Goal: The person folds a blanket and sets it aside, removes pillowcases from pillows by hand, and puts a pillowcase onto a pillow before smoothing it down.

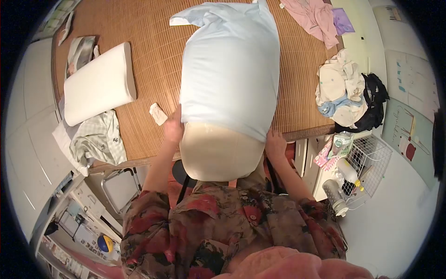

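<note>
Pinching the pale blue pillowcase (230, 69) hem, left hand (173, 129) and right hand (276, 145) flank the cream pillow (220, 156).

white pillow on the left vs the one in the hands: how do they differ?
1. The white pillow is bare; the held pillow is mostly inside a light blue pillowcase, with its cream end showing.
2. The white pillow lies flat and untouched on the bamboo mat; the held pillow is gripped by the left hand and right hand.

Both are rectangular.
</note>
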`<state>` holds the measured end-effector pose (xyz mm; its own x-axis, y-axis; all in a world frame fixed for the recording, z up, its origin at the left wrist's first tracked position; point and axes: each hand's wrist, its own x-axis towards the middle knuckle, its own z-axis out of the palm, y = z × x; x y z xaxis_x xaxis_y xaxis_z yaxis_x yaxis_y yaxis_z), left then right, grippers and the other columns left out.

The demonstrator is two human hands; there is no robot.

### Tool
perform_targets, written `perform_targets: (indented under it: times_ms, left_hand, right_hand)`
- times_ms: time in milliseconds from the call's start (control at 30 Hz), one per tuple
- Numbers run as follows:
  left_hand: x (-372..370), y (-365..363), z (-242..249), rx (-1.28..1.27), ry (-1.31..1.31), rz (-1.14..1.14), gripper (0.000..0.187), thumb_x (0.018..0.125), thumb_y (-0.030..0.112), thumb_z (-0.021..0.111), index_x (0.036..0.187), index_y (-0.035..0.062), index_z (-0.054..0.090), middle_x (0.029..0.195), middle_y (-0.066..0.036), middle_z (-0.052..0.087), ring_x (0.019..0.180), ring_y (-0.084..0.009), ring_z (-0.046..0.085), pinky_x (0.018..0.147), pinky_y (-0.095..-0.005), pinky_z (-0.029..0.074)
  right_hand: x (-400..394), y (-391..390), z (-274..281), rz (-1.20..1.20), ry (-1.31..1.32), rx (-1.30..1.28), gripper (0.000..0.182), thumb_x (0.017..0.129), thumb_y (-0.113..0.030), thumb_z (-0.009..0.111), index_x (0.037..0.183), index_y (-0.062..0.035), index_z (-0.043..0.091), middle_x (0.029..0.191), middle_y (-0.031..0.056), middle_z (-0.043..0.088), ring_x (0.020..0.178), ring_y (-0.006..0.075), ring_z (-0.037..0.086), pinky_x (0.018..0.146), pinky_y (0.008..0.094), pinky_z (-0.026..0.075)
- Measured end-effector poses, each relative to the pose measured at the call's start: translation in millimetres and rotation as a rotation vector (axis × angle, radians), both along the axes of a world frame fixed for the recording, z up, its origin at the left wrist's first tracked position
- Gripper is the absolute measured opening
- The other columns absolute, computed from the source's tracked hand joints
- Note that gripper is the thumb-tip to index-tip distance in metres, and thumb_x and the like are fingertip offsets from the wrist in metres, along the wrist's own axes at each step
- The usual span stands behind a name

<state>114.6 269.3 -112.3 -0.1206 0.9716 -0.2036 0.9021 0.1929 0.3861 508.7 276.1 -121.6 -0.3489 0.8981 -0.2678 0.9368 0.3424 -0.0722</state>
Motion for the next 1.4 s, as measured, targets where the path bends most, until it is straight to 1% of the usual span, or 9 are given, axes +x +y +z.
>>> perform_targets:
  times_ms: [267,533,667,833,933,1000,1067,1267,1400]
  left_hand:
    - [8,-122,49,0.001,-0.047,0.05,0.062,0.07,-0.005,0.053,0.131,0.0034,0.045,0.087,-0.023,0.062,0.075,-0.0386,0.061,0.069,-0.0462,0.05]
    - [-18,-64,115,0.172,-0.06,0.269,0.053,0.076,0.001,0.058,0.128,0.0056,0.049,0.091,-0.023,0.061,0.083,-0.0375,0.06,0.073,-0.0445,0.048]
    - [-18,-69,139,0.301,0.054,0.128,0.041,0.084,0.006,0.056,0.125,0.0044,0.05,0.094,-0.016,0.064,0.086,-0.0295,0.061,0.081,-0.0385,0.048]
    - [21,-29,110,0.418,-1.177,0.994,0.021,0.095,0.011,0.048,0.114,0.0035,0.054,0.105,-0.001,0.059,0.096,-0.0107,0.055,0.087,-0.0274,0.046]
    - [33,3,97,0.446,-1.589,0.928,0.018,0.094,0.014,0.051,0.109,0.0047,0.053,0.105,-0.001,0.059,0.096,-0.0098,0.054,0.085,-0.0258,0.046]
    - [9,-23,47,0.422,-1.444,0.947,0.02,0.091,0.012,0.054,0.109,0.0057,0.053,0.094,-0.007,0.063,0.085,-0.0181,0.061,0.076,-0.0307,0.05]
    - [-15,-73,14,0.108,-0.229,0.316,0.021,0.083,0.01,0.057,0.104,0.0069,0.056,0.078,-0.016,0.062,0.071,-0.0311,0.062,0.065,-0.04,0.05]
    - [-4,-156,-1,0.035,-0.092,0.263,0.019,0.081,0.009,0.052,0.098,0.0055,0.058,0.072,-0.02,0.058,0.072,-0.0432,0.058,0.062,-0.048,0.047]
    - [-24,-119,-18,-0.011,-0.087,0.218,0.013,0.081,0.012,0.054,0.092,0.0043,0.057,0.076,-0.02,0.058,0.07,-0.0398,0.057,0.063,-0.0456,0.047]
  right_hand:
    - [-1,-74,37,-0.02,0.064,-0.2,0.027,0.075,-0.008,0.054,0.1,0.0002,0.057,0.087,0.0117,0.056,0.086,0.0286,0.058,0.067,0.0379,0.052]
    - [-15,-6,101,0.047,0.207,-0.092,0.026,0.075,-0.009,0.056,0.1,-0.0029,0.06,0.092,0.0108,0.06,0.087,0.0292,0.06,0.071,0.0378,0.052]
    - [-10,-1,133,0.073,0.388,-0.071,0.032,0.071,-0.006,0.057,0.103,-0.0014,0.059,0.1,0.0135,0.06,0.092,0.0322,0.058,0.077,0.0385,0.05]
    - [-17,-2,103,0.106,0.343,0.049,0.035,0.071,-0.005,0.056,0.106,0.0023,0.057,0.108,0.0154,0.058,0.093,0.0316,0.058,0.077,0.0375,0.05]
    - [-19,-7,63,0.075,0.311,0.148,0.038,0.072,-0.006,0.055,0.108,0.0046,0.056,0.114,0.0154,0.057,0.09,0.0297,0.058,0.075,0.0355,0.051]
    - [-13,-16,42,0.119,0.179,0.155,0.038,0.073,-0.008,0.054,0.109,0.0043,0.056,0.119,0.0153,0.055,0.088,0.0266,0.059,0.072,0.0341,0.052]
    - [4,-44,21,0.14,0.105,0.058,0.038,0.073,-0.009,0.054,0.109,0.0043,0.056,0.12,0.0152,0.055,0.087,0.0257,0.059,0.07,0.0339,0.052]
    - [15,-117,-1,0.131,0.151,-0.107,0.04,0.075,-0.01,0.052,0.112,0.0055,0.053,0.125,0.0156,0.053,0.088,0.0232,0.06,0.063,0.0341,0.053]
    - [-6,-77,-4,-0.05,0.281,-0.205,0.045,0.077,-0.004,0.049,0.12,0.0067,0.046,0.127,0.0205,0.049,0.102,0.0349,0.055,0.079,0.041,0.05]
